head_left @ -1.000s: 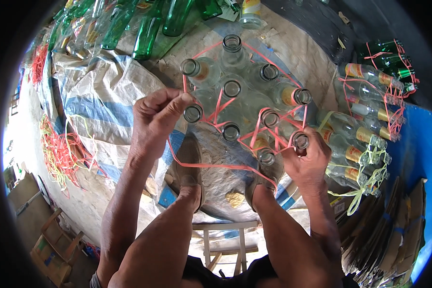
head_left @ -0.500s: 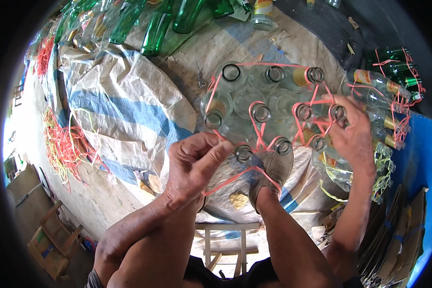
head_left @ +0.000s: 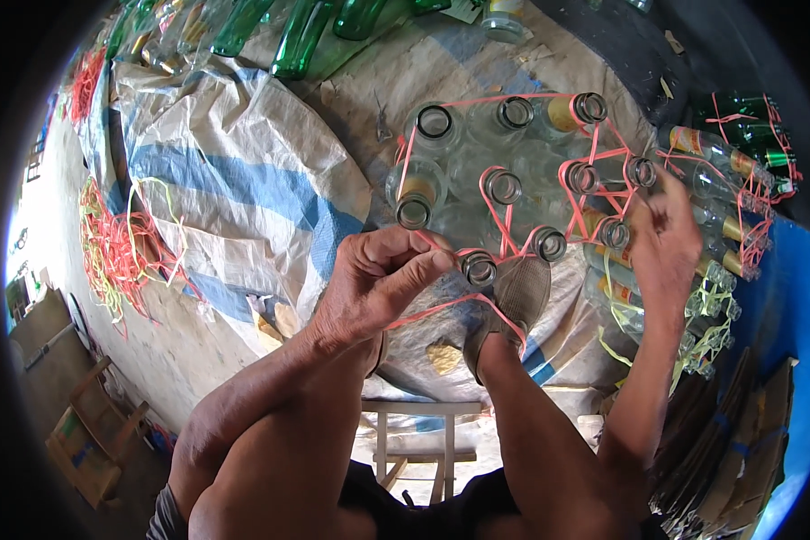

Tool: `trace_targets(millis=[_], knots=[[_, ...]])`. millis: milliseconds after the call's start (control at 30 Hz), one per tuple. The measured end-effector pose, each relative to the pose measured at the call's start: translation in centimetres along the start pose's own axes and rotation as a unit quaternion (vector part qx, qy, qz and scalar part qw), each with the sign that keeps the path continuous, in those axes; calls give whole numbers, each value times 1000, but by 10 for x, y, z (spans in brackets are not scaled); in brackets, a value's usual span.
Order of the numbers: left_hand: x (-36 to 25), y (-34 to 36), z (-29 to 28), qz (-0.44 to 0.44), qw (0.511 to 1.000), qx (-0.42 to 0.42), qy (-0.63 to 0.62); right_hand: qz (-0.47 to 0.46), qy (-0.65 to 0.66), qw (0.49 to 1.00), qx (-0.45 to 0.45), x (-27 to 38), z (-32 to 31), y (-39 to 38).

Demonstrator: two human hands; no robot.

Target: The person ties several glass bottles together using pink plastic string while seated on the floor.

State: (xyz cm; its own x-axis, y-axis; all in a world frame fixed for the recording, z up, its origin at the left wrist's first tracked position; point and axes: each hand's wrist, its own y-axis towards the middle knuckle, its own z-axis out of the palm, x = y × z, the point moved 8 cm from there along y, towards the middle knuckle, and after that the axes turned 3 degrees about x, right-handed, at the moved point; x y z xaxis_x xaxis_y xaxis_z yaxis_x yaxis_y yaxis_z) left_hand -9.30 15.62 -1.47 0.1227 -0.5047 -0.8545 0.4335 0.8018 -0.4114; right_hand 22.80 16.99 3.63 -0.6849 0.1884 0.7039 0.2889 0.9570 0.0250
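Observation:
Clear glass bottles (head_left: 468, 216) stand upright in a cluster, their necks laced together with pink plastic string (head_left: 511, 95). At the cluster's near-left corner, my left hand (head_left: 378, 279) pinches the string between thumb and finger, right beside a bottle neck (head_left: 478, 267). A length of string also runs below that hand toward my foot. My right hand (head_left: 666, 238) is at the right corner, fingers curled on string close to another bottle neck (head_left: 641, 172); its fingertips are partly hidden and slightly blurred. Crossing strands loop around the necks on that side.
Green bottles (head_left: 297, 40) lie at the far left. Tied bottle bundles (head_left: 720, 220) lie at the right, beside folded cardboard (head_left: 756, 441). A striped woven sheet (head_left: 234, 171) and a pink-and-yellow string heap (head_left: 121, 256) lie left. My shoe (head_left: 520, 288) touches the cluster's near side.
The view has shifted a little. My right hand has moved from over the right corner neck to its near-right side. My left hand keeps its pinch at the near-left neck.

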Motion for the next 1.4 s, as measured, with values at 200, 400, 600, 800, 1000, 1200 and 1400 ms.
trace_targets(millis=[200,400,600,800,1000,1200,1400], knots=[[2,2,1,-2,1000,25,12,-37,-15,989,-145,24,-27,-42],[6,6,2,-9,999,43,-15,-226,-22,974,-24,118,-4,-55],[23,6,-5,-37,998,35,-34,-289,-3,953,97,145,34,-48],[33,16,-10,-79,995,39,-36,-358,-95,918,141,168,54,-30],[27,21,-17,-60,998,14,-35,-388,-115,880,248,172,85,-26],[38,27,-19,-31,997,-68,-15,-376,-116,866,308,169,96,-24],[35,25,-17,-35,993,-115,-1,-363,-112,856,351,167,103,-22]])
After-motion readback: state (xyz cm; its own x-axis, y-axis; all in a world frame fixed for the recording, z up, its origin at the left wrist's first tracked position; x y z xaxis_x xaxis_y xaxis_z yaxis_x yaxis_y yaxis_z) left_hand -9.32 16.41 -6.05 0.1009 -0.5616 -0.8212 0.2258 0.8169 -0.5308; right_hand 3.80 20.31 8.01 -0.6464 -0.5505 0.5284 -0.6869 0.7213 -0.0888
